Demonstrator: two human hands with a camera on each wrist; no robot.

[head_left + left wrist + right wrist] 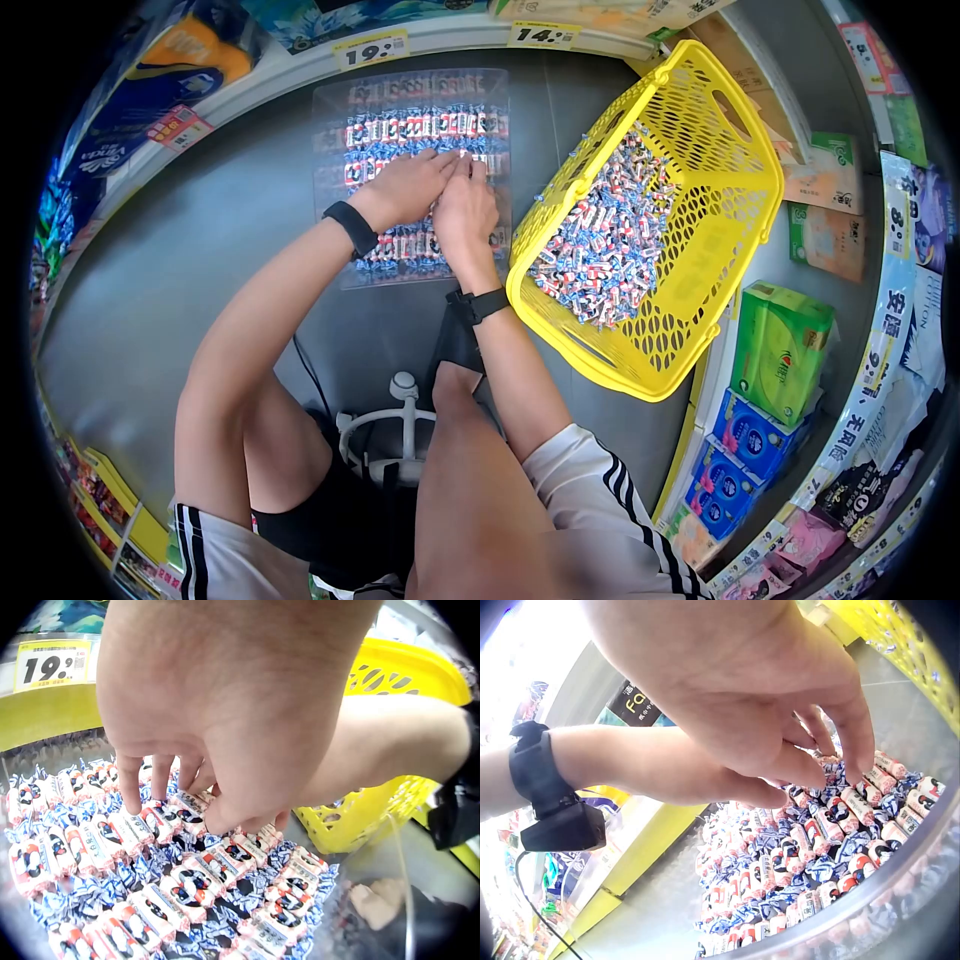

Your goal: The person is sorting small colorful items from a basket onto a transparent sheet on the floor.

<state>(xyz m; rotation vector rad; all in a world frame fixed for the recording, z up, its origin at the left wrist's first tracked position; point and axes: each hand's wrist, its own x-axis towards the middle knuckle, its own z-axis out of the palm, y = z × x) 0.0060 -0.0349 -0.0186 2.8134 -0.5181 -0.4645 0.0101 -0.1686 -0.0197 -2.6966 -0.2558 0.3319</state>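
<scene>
Wrapped candies (420,125) with blue-and-white twisted ends lie in neat rows inside a clear plastic box (327,215) on the floor. Over the middle rows, my left hand (412,190) reaches in with its fingers (129,784) pointing straight down at the candies. My right hand (466,212) is close beside it, fingertips touching, its loosely bent fingers (853,735) spread over the same rows. In the right wrist view the box's curved rim (832,916) passes in front of the candies. No candy shows lifted out of the rows.
A yellow perforated basket (745,250) stands tilted at the right, holding a heap of loose candies (605,245). Shelves with price tags (372,48) and tissue packs (783,350) surround the grey floor. A white stool frame (405,420) stands between the person's legs.
</scene>
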